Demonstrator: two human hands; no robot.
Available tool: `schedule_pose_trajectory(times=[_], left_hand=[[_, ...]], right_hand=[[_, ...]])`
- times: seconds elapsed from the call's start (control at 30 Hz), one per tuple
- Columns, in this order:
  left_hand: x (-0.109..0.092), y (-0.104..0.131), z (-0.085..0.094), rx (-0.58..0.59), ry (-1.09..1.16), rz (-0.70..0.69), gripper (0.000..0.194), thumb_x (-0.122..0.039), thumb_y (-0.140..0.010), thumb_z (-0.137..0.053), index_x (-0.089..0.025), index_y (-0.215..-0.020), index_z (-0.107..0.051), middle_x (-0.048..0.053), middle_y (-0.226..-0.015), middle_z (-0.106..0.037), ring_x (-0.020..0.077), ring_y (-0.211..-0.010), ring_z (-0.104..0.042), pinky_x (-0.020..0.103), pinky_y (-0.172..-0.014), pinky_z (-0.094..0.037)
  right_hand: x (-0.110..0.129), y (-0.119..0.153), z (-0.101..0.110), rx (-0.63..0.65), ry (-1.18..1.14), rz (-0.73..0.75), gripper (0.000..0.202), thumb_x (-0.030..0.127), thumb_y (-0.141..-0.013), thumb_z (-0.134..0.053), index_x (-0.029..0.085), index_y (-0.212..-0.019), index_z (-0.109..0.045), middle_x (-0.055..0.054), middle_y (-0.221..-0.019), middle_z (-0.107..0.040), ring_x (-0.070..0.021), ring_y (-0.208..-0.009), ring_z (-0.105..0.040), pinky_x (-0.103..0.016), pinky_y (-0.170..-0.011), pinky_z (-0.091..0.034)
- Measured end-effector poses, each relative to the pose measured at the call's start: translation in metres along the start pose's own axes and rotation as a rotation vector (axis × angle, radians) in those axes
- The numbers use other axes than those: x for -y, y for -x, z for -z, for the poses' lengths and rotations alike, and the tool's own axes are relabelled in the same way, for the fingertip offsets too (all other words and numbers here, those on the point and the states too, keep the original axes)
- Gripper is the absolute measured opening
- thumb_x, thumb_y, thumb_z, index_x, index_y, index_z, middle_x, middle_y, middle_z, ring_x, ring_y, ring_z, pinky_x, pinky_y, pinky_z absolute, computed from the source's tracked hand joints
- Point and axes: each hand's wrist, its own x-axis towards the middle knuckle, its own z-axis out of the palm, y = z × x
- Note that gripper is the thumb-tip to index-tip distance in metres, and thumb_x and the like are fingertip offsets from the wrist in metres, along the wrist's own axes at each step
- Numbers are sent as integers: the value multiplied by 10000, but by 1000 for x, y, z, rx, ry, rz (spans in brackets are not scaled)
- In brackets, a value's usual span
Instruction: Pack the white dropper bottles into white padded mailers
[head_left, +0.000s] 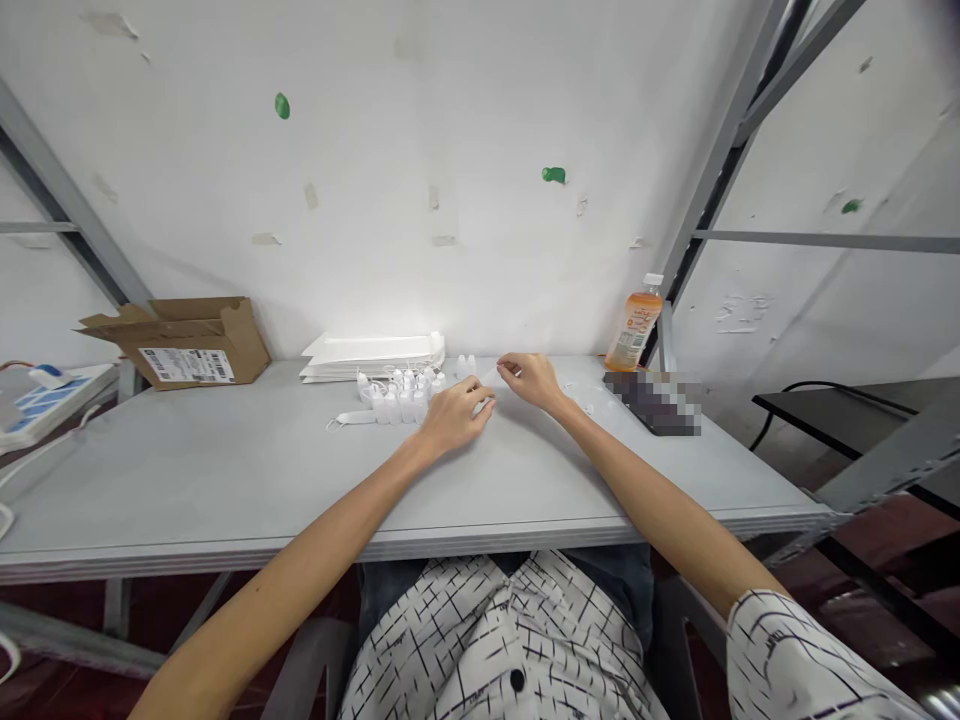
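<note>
My left hand (456,414) is over the middle of the table, its fingers curled and closed together. Just beyond it to the right, my right hand (529,379) has thumb and fingertips pinched. A faint, thin, whitish piece (491,379) shows between the two hands; it is too small to name. Left of my left hand stands a cluster of small white bottle-shaped pieces (403,405), some with pointed tips and thin loops. A few similar white pieces (466,366) stand behind my left hand. A white strip with a loop (354,419) lies at the cluster's left.
A stack of white folded sheets (375,357) lies against the wall. An open cardboard box (191,345) is at the left, near a power strip (56,400). An orange drink bottle (636,325) and a blurred dark flat object (656,403) are at the right. Small clear bits (589,408) lie beside my right forearm.
</note>
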Motion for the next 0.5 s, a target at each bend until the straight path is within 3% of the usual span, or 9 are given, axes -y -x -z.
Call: schedule_pose_trajectory(times=[0.13, 0.27, 0.37, 0.43, 0.5], left_hand=[[-4, 1, 1, 27, -42, 73, 330, -357, -926, -560, -229, -1225, -616, 65, -1090, -662, 174, -744, -634, 274, -547, -377], [0, 0, 1, 43, -31, 113, 255, -372, -957, -515, -226, -1119, -647, 45, -972, -681, 185, -743, -643, 282, -564, -391], [6, -2, 1, 27, -67, 143, 242, -322, -950, -515, -213, -1103, -669, 51, -919, -710, 213, -775, -659, 300, -591, -408], [9, -3, 0, 11, -87, 159, 269, -298, -930, -537, -210, -1149, -665, 56, -930, -732, 227, -789, -669, 310, -614, -423], [11, -3, -1, 1, -89, 158, 293, -282, -914, -543, -213, -1173, -660, 56, -952, -745, 226, -775, -674, 313, -628, -434]], right_hand=[[12, 15, 16, 190, -409, -34, 142, 196, -843, -590, 160, -778, -711, -26, -725, -720, -146, -612, -698, -238, -604, -517], [26, 17, 20, 320, -679, -66, 129, 251, -823, -661, 139, -774, -701, -57, -727, -712, -147, -599, -689, -225, -530, -528], [18, 10, 29, 412, -755, -76, 230, 368, -829, -697, 144, -881, -711, -88, -826, -742, -161, -617, -704, -243, -532, -547], [-1, 4, 41, 340, -717, -111, 278, 408, -842, -686, 148, -939, -711, -106, -871, -749, -172, -625, -709, -258, -533, -552], [-28, -1, 55, 59, -505, -166, 214, 347, -879, -632, 148, -894, -710, -106, -854, -747, -163, -600, -690, -256, -527, -526]])
